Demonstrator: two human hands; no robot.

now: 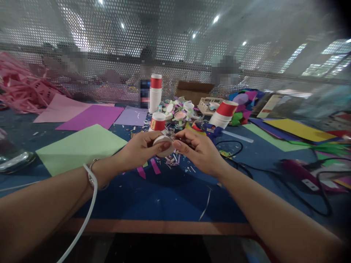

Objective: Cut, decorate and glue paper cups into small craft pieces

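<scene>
My left hand (142, 149) is closed on a shallow white paper cup base (165, 150), round and rimmed, with the thumb across its face. Right beside its edge, my right hand (199, 149) has its thumb and fingers pinched together. What sits between those fingertips, if anything, is too small to make out. Just behind the hands stands an upside-down red and white paper cup (158, 122). Thin paper scraps (175, 159) and purple strips (155, 166) lie under the hands. A blue glue gun (212, 131) rests past my right hand.
Stacked cups (155, 93) stand behind a pile of small paper-and-cup pieces (179, 111); another stack (223, 114) leans right. Green paper (82, 148) lies left, yellow paper (297, 129) right. Black cable (274, 179) runs near a power strip (307, 179). A perforated screen (178, 44) closes the back.
</scene>
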